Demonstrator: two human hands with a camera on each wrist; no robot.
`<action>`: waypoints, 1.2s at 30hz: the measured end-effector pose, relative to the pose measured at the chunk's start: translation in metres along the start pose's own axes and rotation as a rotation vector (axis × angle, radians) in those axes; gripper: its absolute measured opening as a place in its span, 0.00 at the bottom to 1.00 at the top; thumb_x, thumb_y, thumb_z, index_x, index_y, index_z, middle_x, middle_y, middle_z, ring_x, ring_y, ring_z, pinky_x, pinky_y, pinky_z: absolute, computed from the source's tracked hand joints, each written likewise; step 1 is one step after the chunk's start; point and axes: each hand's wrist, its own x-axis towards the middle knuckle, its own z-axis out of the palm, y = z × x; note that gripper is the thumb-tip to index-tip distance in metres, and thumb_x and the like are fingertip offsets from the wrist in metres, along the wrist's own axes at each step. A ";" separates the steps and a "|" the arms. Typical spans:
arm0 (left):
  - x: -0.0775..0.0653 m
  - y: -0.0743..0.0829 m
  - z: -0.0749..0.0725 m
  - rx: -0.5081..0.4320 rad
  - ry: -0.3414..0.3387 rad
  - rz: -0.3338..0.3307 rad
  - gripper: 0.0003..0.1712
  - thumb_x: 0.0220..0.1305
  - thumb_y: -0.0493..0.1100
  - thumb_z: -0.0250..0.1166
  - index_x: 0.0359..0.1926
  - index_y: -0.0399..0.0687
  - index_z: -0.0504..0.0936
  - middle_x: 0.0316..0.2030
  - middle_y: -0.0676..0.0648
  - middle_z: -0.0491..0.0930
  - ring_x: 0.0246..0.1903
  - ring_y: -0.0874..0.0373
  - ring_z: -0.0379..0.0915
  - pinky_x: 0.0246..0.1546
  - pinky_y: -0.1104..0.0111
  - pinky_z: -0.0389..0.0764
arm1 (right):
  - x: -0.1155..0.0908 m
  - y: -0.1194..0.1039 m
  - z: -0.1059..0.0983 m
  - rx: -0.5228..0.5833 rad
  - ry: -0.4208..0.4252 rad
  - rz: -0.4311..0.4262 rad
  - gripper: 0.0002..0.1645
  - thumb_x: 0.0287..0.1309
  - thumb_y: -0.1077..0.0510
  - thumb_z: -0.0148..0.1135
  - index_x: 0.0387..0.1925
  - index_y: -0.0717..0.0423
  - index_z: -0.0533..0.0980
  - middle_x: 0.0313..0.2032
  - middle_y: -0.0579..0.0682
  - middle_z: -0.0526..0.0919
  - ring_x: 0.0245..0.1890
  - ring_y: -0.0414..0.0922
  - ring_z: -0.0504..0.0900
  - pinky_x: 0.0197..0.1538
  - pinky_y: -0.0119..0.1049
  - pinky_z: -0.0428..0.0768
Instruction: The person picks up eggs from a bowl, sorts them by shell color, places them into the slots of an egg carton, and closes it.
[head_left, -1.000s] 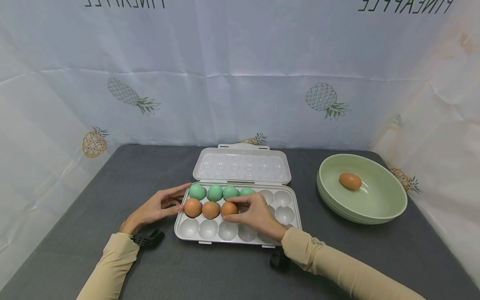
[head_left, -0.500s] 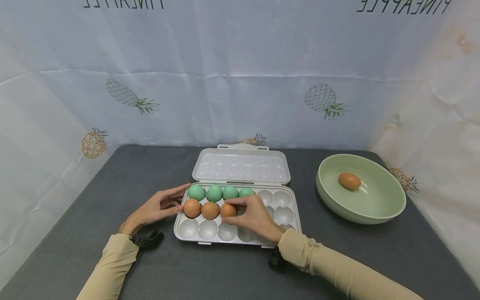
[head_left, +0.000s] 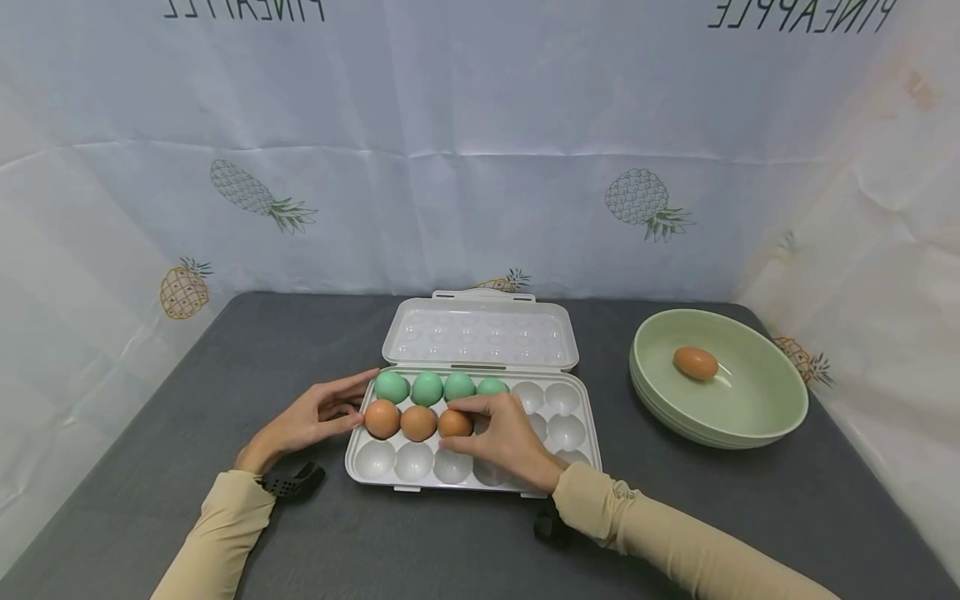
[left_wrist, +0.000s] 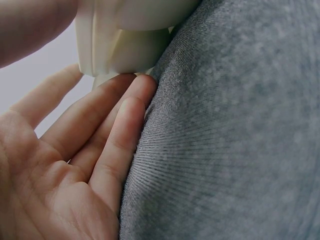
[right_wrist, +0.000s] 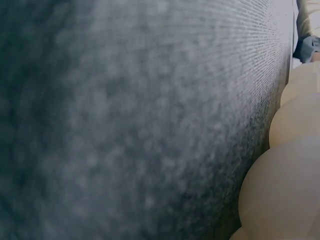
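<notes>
My right hand (head_left: 510, 442) pinches a brown egg (head_left: 454, 423) between thumb and fingers, over the middle row of a white egg tray (head_left: 396, 481). Two more brown eggs (head_left: 417, 423) sit to its left in that row. Behind them a row of several green eggs (head_left: 427, 388) fills the left part of the tray. At the tray's left side is my left hand (head_left: 303, 421), its fingers fairly straight. In the left wrist view those fingertips (left_wrist: 145, 85) touch the tray's side close to the cloth. The right wrist view shows only the cups' undersides and cloth.
The tray's hinged lid (head_left: 480, 333) lies folded back behind it. At the right stands a stack of pale green bowls (head_left: 750, 375), with one brown egg (head_left: 696, 363) in the top bowl. A pineapple-print curtain (head_left: 450, 208) hangs behind the dark grey table (head_left: 337, 542).
Both hands keep their places at the tray, the right still holding its egg. The whole head view has shifted slightly, with the tray and bowls a little further left in it.
</notes>
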 end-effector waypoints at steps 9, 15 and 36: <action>0.000 0.001 0.001 -0.006 -0.001 -0.006 0.37 0.70 0.29 0.61 0.76 0.28 0.59 0.62 0.21 0.73 0.58 0.77 0.75 0.50 0.76 0.81 | -0.002 0.003 0.002 -0.071 0.044 -0.057 0.24 0.50 0.62 0.79 0.50 0.66 0.85 0.46 0.57 0.90 0.45 0.46 0.88 0.47 0.34 0.86; -0.001 -0.001 0.000 -0.003 0.000 -0.003 0.37 0.69 0.29 0.62 0.76 0.29 0.59 0.63 0.31 0.77 0.58 0.76 0.75 0.51 0.76 0.81 | -0.003 0.001 -0.001 -0.063 0.048 -0.049 0.24 0.53 0.62 0.78 0.52 0.66 0.85 0.47 0.58 0.90 0.49 0.49 0.88 0.51 0.35 0.86; 0.000 0.000 0.000 -0.009 0.000 -0.011 0.38 0.70 0.29 0.62 0.76 0.29 0.58 0.62 0.22 0.73 0.58 0.76 0.75 0.51 0.76 0.81 | 0.008 -0.024 -0.065 0.115 0.149 0.110 0.30 0.54 0.60 0.77 0.59 0.60 0.82 0.60 0.60 0.83 0.65 0.52 0.81 0.65 0.44 0.79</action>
